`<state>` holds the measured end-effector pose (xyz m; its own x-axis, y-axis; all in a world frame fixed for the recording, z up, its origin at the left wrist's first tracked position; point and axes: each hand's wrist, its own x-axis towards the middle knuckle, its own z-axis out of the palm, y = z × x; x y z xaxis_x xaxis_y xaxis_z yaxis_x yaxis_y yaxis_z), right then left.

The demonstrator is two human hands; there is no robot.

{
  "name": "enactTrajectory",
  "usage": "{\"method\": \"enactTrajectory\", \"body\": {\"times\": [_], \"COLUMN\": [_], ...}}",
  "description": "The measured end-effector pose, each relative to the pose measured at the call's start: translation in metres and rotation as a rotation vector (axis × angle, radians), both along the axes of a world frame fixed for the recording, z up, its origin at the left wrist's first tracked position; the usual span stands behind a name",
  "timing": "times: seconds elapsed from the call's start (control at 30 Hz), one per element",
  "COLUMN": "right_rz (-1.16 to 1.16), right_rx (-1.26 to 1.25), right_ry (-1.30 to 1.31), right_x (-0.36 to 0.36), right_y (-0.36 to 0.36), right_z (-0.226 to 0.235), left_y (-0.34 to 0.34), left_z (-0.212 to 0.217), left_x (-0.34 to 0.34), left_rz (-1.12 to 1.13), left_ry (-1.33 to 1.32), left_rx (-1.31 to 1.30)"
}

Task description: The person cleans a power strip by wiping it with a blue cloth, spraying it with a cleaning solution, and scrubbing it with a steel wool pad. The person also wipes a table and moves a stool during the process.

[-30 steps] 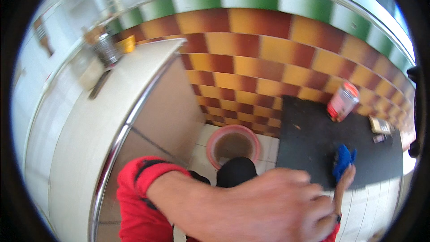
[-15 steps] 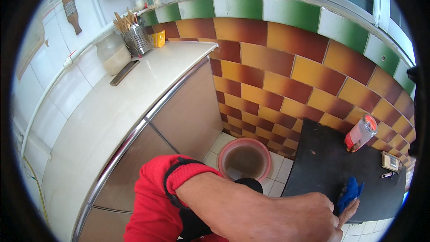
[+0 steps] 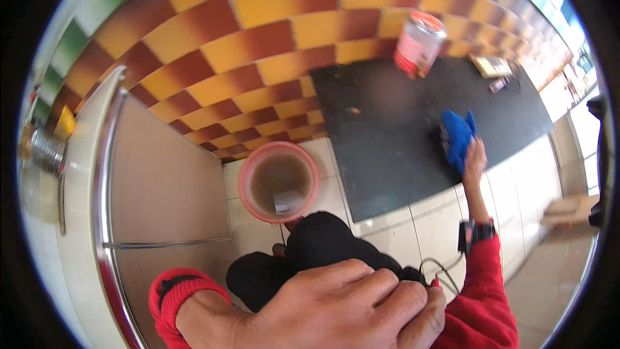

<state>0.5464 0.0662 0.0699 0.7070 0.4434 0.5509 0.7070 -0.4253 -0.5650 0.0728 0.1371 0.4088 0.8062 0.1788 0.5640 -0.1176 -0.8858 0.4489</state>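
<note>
bright blue cloth (image 3: 458, 134), crumpled, on black mat (image 3: 387, 123)

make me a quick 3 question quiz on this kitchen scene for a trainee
1. True or false: the right hand holds a blue cloth against the black countertop.
2. What stands on the floor beside the cabinet? A) a metal pot B) a pink bucket of murky water C) a broom
3. Fill in: the red and white can stands near the ____ tiled wall.

Key
1. True
2. B
3. Checkered (yellow and brown). The can is at the back of the countertop, apart from the cloth. The left hand is close to the camera, fingers curled.
</note>
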Motion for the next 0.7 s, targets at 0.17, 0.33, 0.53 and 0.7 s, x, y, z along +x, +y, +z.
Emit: {"method": "enactTrajectory", "body": {"times": [0.17, 0.33, 0.53, 0.7], "right_rz": [0.058, 0.082, 0.119, 0.134], "right_rx": [0.027, 0.017, 0.179, 0.209], "right_ry": [-0.026, -0.153, 0.038, 0.022], "right_x": [-0.032, -0.053, -0.072, -0.075], "right_y": [0.016, 0.023, 0.018, 0.015], "right_z": [0.035, 0.062, 0.083, 0.091], "left_y": [-0.041, -0.036, -0.002, 0.006], "left_z": [-0.003, -0.039, -0.103, -0.175], "left_x": [0.034, 0.074, 0.142, 0.214], "left_rz": [-0.181, -0.056, 0.279, 0.349], "left_ry": [0.307, 0.296, 0.452, 0.451], "left_rx": [-0.139, -0.039, 0.096, 0.202]}}
